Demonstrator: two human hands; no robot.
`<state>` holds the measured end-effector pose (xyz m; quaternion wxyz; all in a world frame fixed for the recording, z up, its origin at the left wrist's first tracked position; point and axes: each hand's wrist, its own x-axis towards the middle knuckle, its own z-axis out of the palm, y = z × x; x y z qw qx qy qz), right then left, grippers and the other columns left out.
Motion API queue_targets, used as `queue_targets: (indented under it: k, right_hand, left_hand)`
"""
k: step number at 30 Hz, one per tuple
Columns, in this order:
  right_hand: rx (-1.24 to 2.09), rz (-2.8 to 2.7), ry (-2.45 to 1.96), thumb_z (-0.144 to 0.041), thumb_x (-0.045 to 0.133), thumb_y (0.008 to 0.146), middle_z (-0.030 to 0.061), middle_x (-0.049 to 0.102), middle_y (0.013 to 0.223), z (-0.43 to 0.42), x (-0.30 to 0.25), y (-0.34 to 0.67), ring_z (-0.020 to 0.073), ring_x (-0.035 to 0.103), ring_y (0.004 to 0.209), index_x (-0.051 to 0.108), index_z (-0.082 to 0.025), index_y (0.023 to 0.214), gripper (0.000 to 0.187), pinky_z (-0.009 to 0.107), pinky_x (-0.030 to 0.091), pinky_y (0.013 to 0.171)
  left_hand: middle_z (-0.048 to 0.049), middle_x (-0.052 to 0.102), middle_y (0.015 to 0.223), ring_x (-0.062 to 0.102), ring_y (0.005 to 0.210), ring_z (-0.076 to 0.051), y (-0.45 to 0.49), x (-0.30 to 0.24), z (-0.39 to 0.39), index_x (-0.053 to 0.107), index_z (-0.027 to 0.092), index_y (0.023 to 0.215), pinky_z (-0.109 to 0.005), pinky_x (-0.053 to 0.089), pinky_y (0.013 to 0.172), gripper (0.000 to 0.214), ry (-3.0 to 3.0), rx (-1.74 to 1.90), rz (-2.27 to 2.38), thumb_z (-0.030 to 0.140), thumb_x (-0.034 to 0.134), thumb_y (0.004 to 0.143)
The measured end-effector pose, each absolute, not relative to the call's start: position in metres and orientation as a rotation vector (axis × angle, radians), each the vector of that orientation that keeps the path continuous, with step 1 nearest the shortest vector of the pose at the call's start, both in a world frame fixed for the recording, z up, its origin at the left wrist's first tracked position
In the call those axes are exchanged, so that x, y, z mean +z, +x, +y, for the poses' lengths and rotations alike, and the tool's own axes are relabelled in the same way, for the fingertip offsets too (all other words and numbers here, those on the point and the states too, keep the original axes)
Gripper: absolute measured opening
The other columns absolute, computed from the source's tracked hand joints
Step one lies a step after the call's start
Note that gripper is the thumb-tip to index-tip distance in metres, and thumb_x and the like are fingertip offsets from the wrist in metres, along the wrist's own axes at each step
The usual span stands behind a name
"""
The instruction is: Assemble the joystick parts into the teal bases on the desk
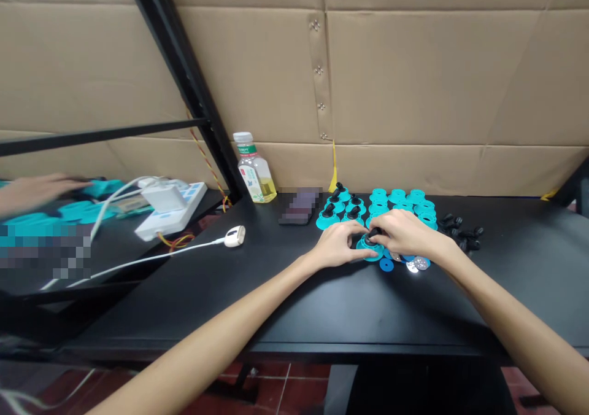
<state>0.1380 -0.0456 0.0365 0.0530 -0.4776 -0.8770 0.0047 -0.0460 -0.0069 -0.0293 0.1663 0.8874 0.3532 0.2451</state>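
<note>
My left hand (338, 244) has its thumb and fingers around the rim of a teal round base (368, 253) on the black table. With pinched fingers, my right hand (402, 231) grips a black knob-like part (373, 235) at the centre of that base. The lower end of the black part is hidden inside it. Beside my hands lie a blue disc (386, 265) and several shiny silver discs (420, 263). Behind my left hand stand several teal bases with black parts in them (327, 218). Teal rings (398, 196) without black parts stand behind my right hand.
Loose black parts (467, 237) lie right of my right wrist. A phone-like dark slab (297, 209), a drink bottle (257, 172) and a white cable plug (234, 236) are to the left. Another person's hand (46, 191), blurred, is over teal pieces near a power strip (172, 215). Cardboard (414, 83) walls the back.
</note>
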Motion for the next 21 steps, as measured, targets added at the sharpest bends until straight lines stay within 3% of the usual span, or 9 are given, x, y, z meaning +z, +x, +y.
queue_targets:
  k: [6, 11, 21]
  right_hand:
    - [-0.140, -2.680, -1.499, -0.025, 0.047, 0.090, 0.0094, 0.067, 0.073, -0.050, 0.030, 0.134, 0.0170, 0.058, 0.065, 0.065, -0.014, 0.079, 0.024, 0.027, 0.022, 0.053]
    - [-0.276, -2.699, -1.520, -0.030, 0.043, 0.094, 0.0129, 0.069, 0.077, -0.055, 0.028, 0.129, 0.0204, 0.062, 0.067, 0.066, -0.011, 0.088, 0.030, 0.028, 0.024, 0.053]
    - [-0.014, -2.605, -1.415, -0.034, 0.036, 0.097, 0.0078, 0.063, 0.069, -0.055, 0.031, 0.137, 0.0148, 0.054, 0.062, 0.065, -0.015, 0.072, 0.043, 0.026, 0.028, 0.057]
  left_hand:
    - [-0.0008, 0.063, 0.081, 0.049, 0.059, -0.012, -0.046, -0.030, -0.007, 0.069, 0.020, 0.098, -0.023, 0.035, 0.055, 0.054, 2.472, 0.707, 1.043, 0.065, 0.066, 0.069]
    - [-0.0002, 0.063, 0.082, 0.048, 0.058, -0.011, -0.045, -0.030, -0.006, 0.068, 0.020, 0.099, -0.023, 0.035, 0.055, 0.050, 2.463, 0.699, 1.038, 0.061, 0.067, 0.071]
    - [-0.0013, 0.063, 0.081, 0.047, 0.060, -0.012, -0.045, -0.029, -0.006, 0.068, 0.019, 0.091, -0.024, 0.036, 0.058, 0.050, 2.488, 0.705, 1.035, 0.064, 0.065, 0.071]
